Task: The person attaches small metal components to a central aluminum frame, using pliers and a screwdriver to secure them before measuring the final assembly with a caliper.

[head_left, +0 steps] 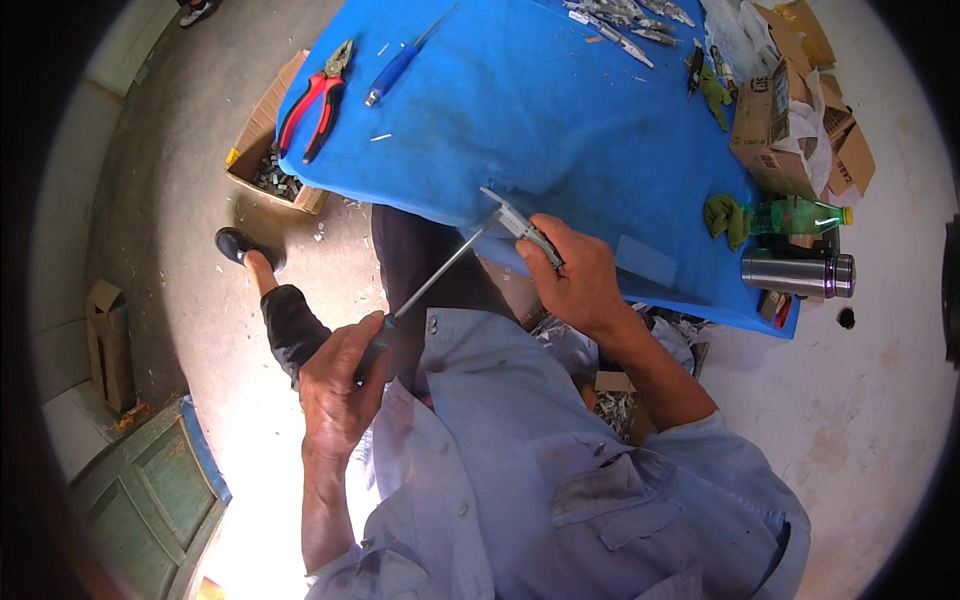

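My left hand [342, 382] is wrapped round the dark handle of a screwdriver [447, 268], whose long metal shaft slants up to the right. Its tip meets a small grey metal part [517, 222] near the table's front edge. That part has a flat body and a thin piece sticking out at its far end. My right hand [578, 275] grips its near end between thumb and fingers, so the end under the fingers is hidden. Whether the tip sits in a slot or only touches the side, I cannot tell.
On the blue-covered table [450, 120] lie red-and-black pliers [322, 100] and a blue-handled screwdriver [392, 72]. Metal parts [630, 25] are heaped at the far side. At right are a cardboard box [775, 130], green bottle [800, 216] and steel flask [795, 273]. A carton [272, 185] stands left.
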Tool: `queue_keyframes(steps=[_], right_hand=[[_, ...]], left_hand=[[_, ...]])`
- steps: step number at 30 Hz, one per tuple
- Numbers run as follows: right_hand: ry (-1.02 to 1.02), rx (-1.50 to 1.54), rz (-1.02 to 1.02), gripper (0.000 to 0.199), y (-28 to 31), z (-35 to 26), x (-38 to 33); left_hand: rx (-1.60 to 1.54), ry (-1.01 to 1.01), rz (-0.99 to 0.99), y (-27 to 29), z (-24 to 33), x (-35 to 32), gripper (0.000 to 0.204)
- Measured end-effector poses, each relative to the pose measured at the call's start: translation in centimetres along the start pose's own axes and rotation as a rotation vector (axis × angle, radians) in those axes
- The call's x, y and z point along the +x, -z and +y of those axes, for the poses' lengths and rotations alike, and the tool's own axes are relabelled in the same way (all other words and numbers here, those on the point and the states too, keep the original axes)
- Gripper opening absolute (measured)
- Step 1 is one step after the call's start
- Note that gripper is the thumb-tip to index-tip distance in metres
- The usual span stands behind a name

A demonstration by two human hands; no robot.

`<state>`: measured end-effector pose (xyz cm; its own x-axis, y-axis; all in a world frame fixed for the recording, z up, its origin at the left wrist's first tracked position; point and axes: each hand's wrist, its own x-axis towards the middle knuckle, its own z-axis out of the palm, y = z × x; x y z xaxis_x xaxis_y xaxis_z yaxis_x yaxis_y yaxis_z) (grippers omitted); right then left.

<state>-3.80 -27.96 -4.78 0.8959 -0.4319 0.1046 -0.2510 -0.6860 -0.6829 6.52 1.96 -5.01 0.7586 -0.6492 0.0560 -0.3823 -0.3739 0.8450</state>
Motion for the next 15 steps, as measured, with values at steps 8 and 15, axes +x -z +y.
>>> queue_keyframes(steps=[8, 15], right_hand=[[-0.238, 0.045, -0.072, 0.022, -0.2, -2.1, -0.9], [-0.106, -0.084, 0.016, 0.027, 0.0, -2.1, -0.7]], left_hand=[[-0.137, 0.225, 0.037, -0.7, 0.4, -1.8, 0.041], [-0.157, 0.234, 0.123, -1.1, 0.8, -3.8, 0.039]])
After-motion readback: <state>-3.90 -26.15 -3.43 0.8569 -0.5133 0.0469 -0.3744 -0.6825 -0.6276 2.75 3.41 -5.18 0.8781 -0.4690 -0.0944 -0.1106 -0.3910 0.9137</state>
